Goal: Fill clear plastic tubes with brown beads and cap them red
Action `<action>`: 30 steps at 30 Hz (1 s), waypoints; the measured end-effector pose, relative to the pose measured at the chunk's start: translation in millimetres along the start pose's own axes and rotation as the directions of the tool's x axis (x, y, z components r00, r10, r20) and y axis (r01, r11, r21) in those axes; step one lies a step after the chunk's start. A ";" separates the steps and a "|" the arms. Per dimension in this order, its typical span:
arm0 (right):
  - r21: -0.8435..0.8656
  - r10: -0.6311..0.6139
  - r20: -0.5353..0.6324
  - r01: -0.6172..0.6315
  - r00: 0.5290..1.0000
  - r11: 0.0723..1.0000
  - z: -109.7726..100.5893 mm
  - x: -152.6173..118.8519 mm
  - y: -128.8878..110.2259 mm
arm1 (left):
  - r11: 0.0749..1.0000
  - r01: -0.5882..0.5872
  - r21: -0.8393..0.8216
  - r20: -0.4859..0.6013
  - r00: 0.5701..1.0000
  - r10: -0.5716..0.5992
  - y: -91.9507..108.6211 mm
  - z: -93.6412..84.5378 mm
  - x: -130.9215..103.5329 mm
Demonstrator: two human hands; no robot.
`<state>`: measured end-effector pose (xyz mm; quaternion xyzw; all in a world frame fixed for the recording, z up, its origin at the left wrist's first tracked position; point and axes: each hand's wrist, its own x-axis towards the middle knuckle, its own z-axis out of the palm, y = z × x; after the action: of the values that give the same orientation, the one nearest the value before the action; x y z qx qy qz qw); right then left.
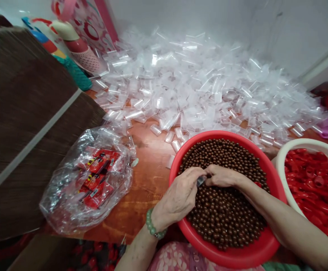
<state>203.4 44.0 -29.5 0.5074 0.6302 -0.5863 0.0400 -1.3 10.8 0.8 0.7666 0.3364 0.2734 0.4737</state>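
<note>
Over a red basin [227, 265] filled with small round brown balls [226, 214], my two hands meet at the fingertips. My left hand [183, 192], wearing a green bead bracelet, is closed on a small clear plastic bag [200, 181]. The fingers of my right hand [221, 176] are pinched together at the same bag, and its far edge is hidden behind them. What the bag holds, if anything, is too small to make out. A bit of a red piece [258, 184] shows beside my right wrist among the balls.
Many clear plastic bags [192, 86] are heaped along the wall. A white basin [281, 165] of red plastic pieces [316, 184] stands at right. At left are a clear bag [64, 203] of red printed packets [98, 180] and a dark strapped stack [34, 113].
</note>
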 end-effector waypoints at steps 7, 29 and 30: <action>0.347 -0.003 0.037 -0.010 0.999 0.938 4.9 -0.1 1.7 | 0.987 -0.135 -0.087 -0.004 0.991 0.135 -1.9 -5.8 -5.4; -0.032 -0.459 -0.403 0.489 0.792 0.871 -11.1 -52.5 -28.9 | 0.976 0.037 -0.213 -0.141 0.988 -0.068 3.3 -5.5 -6.9; -0.061 -0.531 -0.393 0.555 0.751 0.830 -11.9 -57.6 -30.5 | 0.975 0.047 -0.216 -0.133 0.988 -0.077 3.7 -5.6 -6.8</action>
<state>216.7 25.3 32.6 0.4105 0.7271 -0.4769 -0.2743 -8.8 7.4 5.8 0.6796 0.3617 0.3458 0.5363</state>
